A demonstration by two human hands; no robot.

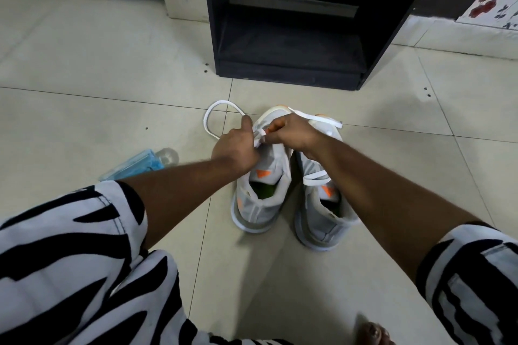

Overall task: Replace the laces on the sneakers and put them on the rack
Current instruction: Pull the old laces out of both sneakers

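Both hands are working over the left sneaker [262, 185]. I am seeing the left hand [235, 148] curled round the white lace [213, 117] beside the shoe's throat, thumb sticking up, while a long loop of that lace is arcing out over the floor tiles [112, 109] on the left side. The right hand [291, 131] is pinching the same lace just at the eyelets, fingers bunched tight, and another flat stretch of lace is trailing off past its knuckles toward the toe of the right sneaker [322, 204].

The two grey sneakers with orange marks are standing side by side on the floor, heels toward me, almost touching each other. The right one is carrying a strand of white lace across its tongue — I cannot tell how far it is threaded.

Just beyond the toes, a dark shoe rack [288, 36] is sitting on the floor against the wall, apart from the shoes. A clear bottle with blue contents [140, 164] is lying on its side near the left forearm — partly hidden by the black-and-white striped sleeve [70, 232]. A bare toe [372, 333] is showing at the lower edge of the view.
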